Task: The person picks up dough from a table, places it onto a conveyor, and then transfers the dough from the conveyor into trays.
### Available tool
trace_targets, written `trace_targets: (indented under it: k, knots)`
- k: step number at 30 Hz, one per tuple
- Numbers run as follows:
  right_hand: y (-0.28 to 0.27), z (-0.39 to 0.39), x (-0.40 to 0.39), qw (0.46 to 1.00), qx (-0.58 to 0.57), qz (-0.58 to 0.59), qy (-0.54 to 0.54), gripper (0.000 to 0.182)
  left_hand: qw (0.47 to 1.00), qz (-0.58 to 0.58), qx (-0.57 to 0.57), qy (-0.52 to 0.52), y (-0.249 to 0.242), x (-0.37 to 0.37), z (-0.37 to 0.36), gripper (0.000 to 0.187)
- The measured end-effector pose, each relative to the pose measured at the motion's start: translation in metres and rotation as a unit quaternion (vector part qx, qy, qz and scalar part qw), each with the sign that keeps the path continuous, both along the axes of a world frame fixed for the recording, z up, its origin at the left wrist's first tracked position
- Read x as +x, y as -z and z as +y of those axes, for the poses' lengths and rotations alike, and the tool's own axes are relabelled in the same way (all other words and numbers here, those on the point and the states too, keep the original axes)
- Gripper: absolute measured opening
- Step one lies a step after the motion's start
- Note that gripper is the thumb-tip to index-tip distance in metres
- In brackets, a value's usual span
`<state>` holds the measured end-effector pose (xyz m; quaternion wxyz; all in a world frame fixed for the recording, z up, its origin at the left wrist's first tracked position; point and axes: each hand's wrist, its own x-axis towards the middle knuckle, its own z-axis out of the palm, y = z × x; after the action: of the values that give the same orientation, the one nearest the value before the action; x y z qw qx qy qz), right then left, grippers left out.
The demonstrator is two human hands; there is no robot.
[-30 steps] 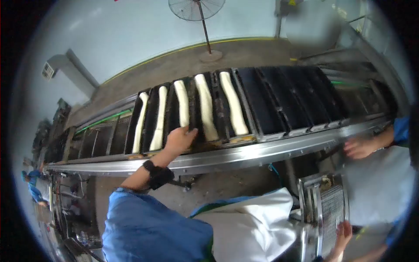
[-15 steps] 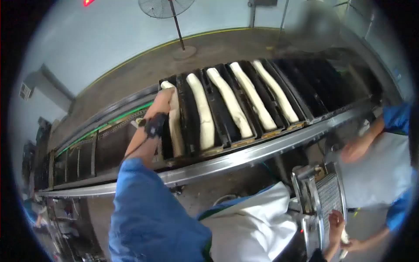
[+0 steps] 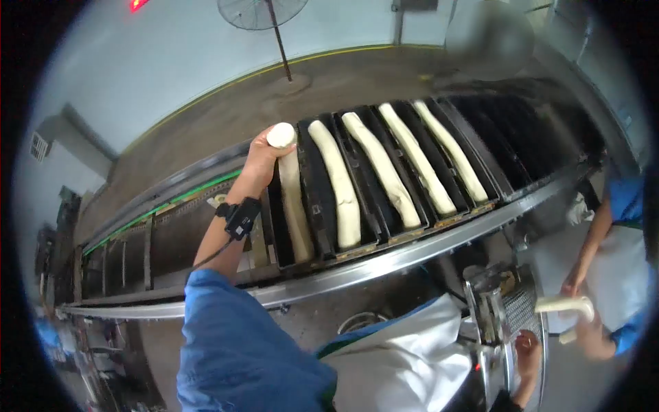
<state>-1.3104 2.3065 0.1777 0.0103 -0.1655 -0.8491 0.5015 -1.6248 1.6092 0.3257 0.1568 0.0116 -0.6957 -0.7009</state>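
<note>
My left hand [image 3: 264, 154], a black device on its wrist, is wrapped round the top end of a pale dough strip [image 3: 293, 199]. The strip's round end is raised, and its lower part lies in the leftmost black pan. Beside it, other pale dough strips [image 3: 338, 182] lie lengthwise in the black pans [image 3: 368, 206]. Low at the right, my right hand [image 3: 527, 349] is beside a metal mesh conveyor [image 3: 520, 310], its fingers loosely curved and nothing visible in them.
A metal rail [image 3: 343, 261] runs along the near side of the pans. At the right, a co-worker's hands [image 3: 575, 283] hold a bent dough piece [image 3: 559, 303]. A fan [image 3: 264, 12] stands beyond the line. Empty dark pans [image 3: 508, 134] extend farther right.
The pans and dough strips have shifted right. My left hand has moved slightly right, and the strip's end is now raised in it. The co-worker's dough piece has come up into view.
</note>
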Motion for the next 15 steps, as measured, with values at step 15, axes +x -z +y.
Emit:
trace_targets:
  k: [15]
  knots:
    - [0.016,0.042,-0.059,0.998,0.048,-0.025,-0.018,0.029,0.623,-0.113,-0.768,0.095,0.027,-0.09,0.017,0.056]
